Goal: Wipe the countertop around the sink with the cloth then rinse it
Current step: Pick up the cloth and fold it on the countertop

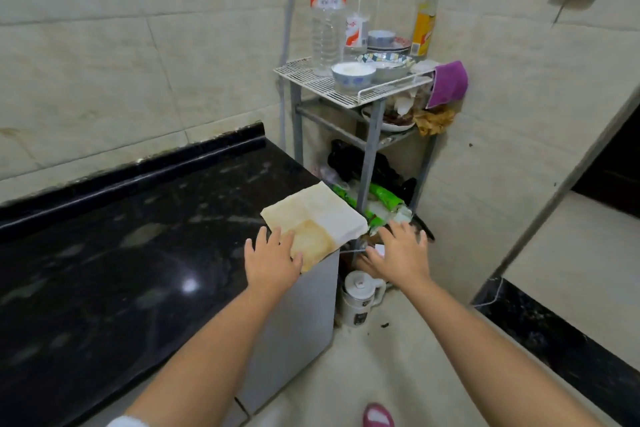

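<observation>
A folded, stained cloth (317,218) lies flat on the right end corner of the dark counter (138,253), its near edge hanging slightly over the corner. The left hand (272,258) is spread with straight fingers, its fingertips resting on the cloth's near stained part. The right hand (398,253) hovers with fingers splayed and holding nothing, just right of the cloth, past the counter's end and above the floor. Behind stands a metal rack (370,135) carrying bottles (327,10) and bowls (353,74), with a purple rag (448,83) hung from its corner.
</observation>
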